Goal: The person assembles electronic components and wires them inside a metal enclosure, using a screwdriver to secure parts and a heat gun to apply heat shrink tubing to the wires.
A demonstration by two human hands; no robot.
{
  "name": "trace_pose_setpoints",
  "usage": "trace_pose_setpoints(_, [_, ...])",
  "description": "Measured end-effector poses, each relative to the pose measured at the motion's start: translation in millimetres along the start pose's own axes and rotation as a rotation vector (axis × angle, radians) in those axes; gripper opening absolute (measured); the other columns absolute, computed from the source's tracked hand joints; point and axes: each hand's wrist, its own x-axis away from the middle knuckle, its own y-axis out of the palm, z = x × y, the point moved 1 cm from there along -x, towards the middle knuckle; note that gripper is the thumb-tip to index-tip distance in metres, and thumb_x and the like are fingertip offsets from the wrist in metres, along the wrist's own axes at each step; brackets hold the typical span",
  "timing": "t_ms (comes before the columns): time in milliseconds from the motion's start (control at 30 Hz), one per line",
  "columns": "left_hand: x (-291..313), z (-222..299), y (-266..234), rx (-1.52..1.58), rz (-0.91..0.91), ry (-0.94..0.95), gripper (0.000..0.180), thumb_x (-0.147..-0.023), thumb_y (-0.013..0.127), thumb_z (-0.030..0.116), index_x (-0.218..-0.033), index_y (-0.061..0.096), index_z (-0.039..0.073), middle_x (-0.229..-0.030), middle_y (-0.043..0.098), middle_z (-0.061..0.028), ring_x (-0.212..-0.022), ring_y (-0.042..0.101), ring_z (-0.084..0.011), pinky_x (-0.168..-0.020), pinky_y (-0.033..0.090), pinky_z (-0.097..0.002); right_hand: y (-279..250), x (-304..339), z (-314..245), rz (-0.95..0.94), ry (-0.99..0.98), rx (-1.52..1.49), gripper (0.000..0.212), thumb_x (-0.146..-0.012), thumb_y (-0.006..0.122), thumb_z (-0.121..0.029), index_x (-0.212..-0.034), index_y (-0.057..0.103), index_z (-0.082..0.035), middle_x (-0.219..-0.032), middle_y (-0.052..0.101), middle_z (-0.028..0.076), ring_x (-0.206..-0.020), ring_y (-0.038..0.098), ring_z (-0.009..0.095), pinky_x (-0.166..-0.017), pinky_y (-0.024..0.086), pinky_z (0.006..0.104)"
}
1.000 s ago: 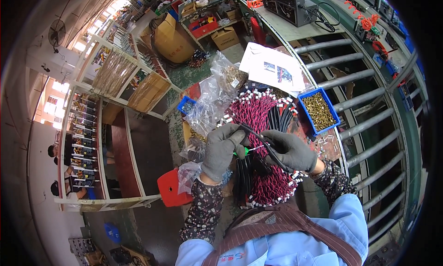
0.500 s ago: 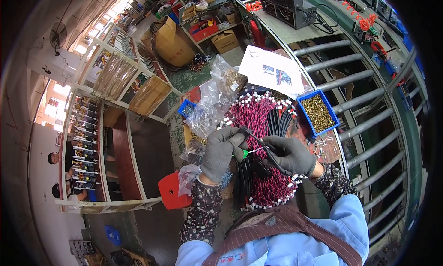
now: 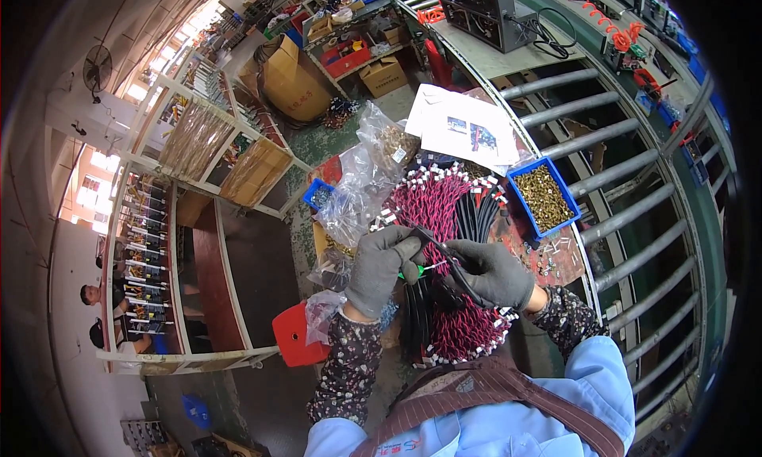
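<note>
Both gloved hands meet over a heap of red wires [image 3: 444, 219]. The left hand [image 3: 381, 266] pinches a black wire [image 3: 444, 259] by its end; the right hand [image 3: 494, 273] is closed around its length.

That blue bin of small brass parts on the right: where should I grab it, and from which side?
Take the blue bin by its near rim, the short wall that faces the right hand, coming in from above. It sits flat and open-topped, heaped with brass parts, so a pinch over a bare wall would likely keep it level. The red and black wire bundle crowds its left side.
</note>
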Motion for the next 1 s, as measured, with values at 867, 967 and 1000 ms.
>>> trace_pose_setpoints(867, [9.1, -68.0, -23.3, 0.463, 0.178, -0.133, 0.017, -0.086, 0.046, 0.011, -0.097, 0.051, 0.0, -0.083, 0.058, -0.0078, -0.064, 0.055, -0.0115, -0.062, 0.047, -0.024, -68.9, -178.9, 208.9, 0.561, 0.731, 0.849, 0.03, -0.073, 0.054, -0.018, -0.095, 0.057, 0.002, -0.101, 0.055, 0.021, -0.095, 0.053, 0.035, -0.078, 0.045, 0.0392])
trace_pose_setpoints(967, [6.8, -68.5, -18.2, 0.414, 0.16, -0.149, 0.02, -0.086, 0.046, 0.011, -0.101, 0.05, -0.001, -0.086, 0.058, -0.0094, -0.066, 0.056, -0.0133, -0.065, 0.047, -0.0263, -72.1, -168.8, 177.1, 0.526, 0.734, 0.921, 0.025, -0.075, 0.051, -0.02, -0.094, 0.061, -0.005, -0.101, 0.055, 0.017, -0.095, 0.053, 0.032, -0.075, 0.047, 0.0389])
trace_pose_setpoints(1000, [2.7, -68.7, -15.7, 0.417, 0.111, -0.124, 0.02, -0.086, 0.046, 0.012, -0.101, 0.05, -0.001, -0.086, 0.058, -0.0096, -0.066, 0.056, -0.0133, -0.065, 0.047, -0.026, -76.7, -167.1, 175.4, 0.52, 0.712, 0.901, 0.025, -0.075, 0.051, -0.019, -0.093, 0.061, -0.006, -0.101, 0.055, 0.018, -0.094, 0.054, 0.032, -0.075, 0.047, 0.0393])
